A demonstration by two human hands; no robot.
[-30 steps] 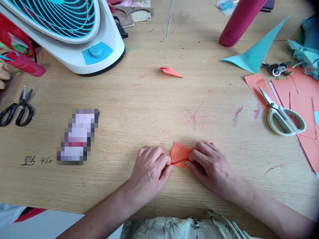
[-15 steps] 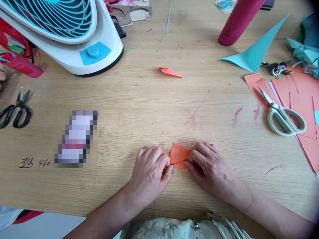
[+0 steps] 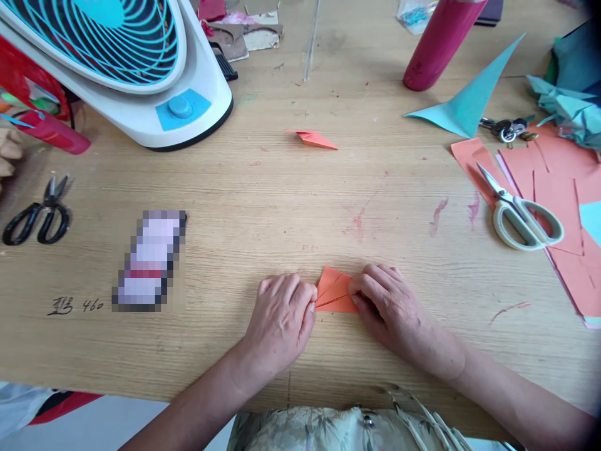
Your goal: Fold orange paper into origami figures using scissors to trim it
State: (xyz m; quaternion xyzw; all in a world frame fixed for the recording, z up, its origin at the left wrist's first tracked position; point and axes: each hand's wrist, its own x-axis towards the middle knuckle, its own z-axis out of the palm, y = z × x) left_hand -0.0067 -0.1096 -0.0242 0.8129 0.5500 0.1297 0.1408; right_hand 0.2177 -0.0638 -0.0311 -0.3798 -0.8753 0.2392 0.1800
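A small folded orange paper piece [image 3: 334, 291] lies on the wooden table [image 3: 282, 207] near its front edge. My left hand [image 3: 282, 322] pinches its left end with curled fingers. My right hand [image 3: 392, 310] presses and pinches its right end, fingers closed on the paper. The paper's middle shows crease lines between both hands. Another finished orange folded piece [image 3: 313, 138] lies farther back at the table's middle.
A white and teal fan [image 3: 126, 69] stands back left. Black scissors [image 3: 37, 213] lie at the left, grey-handled scissors [image 3: 521, 210] on orange sheets [image 3: 558, 188] at the right. A magenta bottle [image 3: 441, 41], teal paper triangle [image 3: 469, 100] and keys [image 3: 509, 129] sit back right. Another person's fingers [image 3: 7, 153] show far left.
Both hands stay on the orange paper and have shifted slightly; the fingers squeeze closer along the fold. The view moved a little.
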